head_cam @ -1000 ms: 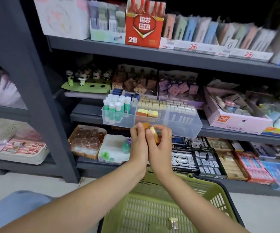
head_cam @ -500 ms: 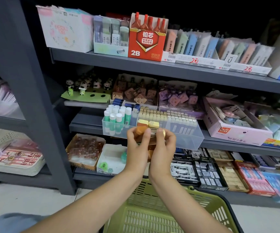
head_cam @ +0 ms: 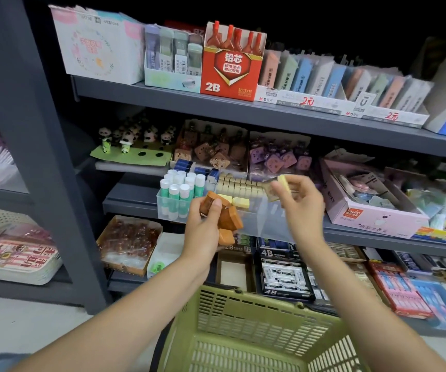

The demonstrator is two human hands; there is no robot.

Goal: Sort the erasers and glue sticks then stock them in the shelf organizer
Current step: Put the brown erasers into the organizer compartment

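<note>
Right hand [head_cam: 301,204] pinches yellow eraser [head_cam: 283,182] above clear organizer [head_cam: 259,220].

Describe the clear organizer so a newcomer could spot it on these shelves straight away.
Find the grey shelving and its middle level, below the red 2B box. At that level's front edge, behind the two raised hands, stands the clear plastic organizer. Unlike the cardboard boxes beside it, it is see-through, with upright green-and-white glue sticks at its left end and rows of pale yellow erasers next to them.
</note>
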